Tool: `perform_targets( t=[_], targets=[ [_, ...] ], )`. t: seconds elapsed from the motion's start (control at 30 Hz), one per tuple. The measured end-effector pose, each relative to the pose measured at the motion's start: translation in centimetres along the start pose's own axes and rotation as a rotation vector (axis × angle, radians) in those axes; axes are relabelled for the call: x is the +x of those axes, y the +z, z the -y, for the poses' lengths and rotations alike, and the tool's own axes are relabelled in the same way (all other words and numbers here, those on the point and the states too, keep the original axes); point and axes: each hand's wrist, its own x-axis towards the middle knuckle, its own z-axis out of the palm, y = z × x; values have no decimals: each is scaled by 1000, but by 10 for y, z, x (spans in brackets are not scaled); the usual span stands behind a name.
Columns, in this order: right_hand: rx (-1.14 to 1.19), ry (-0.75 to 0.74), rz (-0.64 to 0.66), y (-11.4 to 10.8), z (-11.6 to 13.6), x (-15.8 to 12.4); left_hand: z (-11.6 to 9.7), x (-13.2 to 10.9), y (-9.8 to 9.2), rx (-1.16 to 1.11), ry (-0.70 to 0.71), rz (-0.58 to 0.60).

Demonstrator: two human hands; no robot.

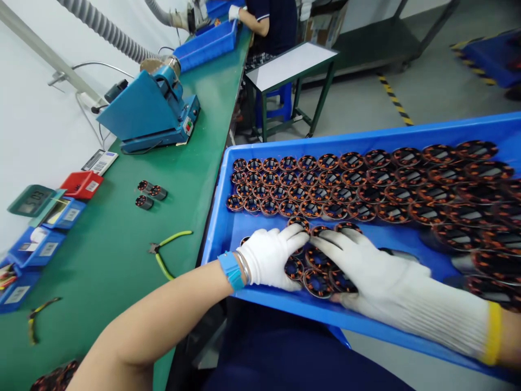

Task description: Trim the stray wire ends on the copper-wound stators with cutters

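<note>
Green matting covers the long tabletop [122, 260] on the left, and a wide blue plastic tray [228, 228] juts off its edge toward the person. Nearest the camera, the bare left forearm comes in from the lower left, a blue band at the wrist, and the white-gloved left hand [271, 258] lies palm down in the tray, fingers loosely curled over a small cluster of round copper-wound stators [317, 271]. From the right, the white-gloved right hand [366, 266] stretches in flat, fingers spread and open, fingertips touching the same cluster and meeting the left hand over it; neither hand grips anything. Just beyond the fingers, neat rows of matching stators [366, 184] fill the tray's far half. On the tabletop left of the tray lie green-handled cutters [169, 251], then three loose small cylindrical parts [148, 194], then a blue benchtop machine [148, 111]. Farthest off, another person's gloved hand [234, 12] works at a blue bin [207, 46].
</note>
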Motion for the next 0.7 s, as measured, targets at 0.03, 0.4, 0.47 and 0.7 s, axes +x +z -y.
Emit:
perform_targets(
  t=[0.03,0.4,0.47,0.7],
  targets=[
    [-6,-27,-6,2,2,3,0,-3,0,23,2,-1],
    [58,-103,-95,11,-1,7,-4,3,4,15,-37,-1],
    [69,-147,-135,13,-2,8,-3,-1,4,19,-57,-10],
    [44,-277,-111,24,-8,5,-1,-6,-1,-42,-138,53]
  ],
)
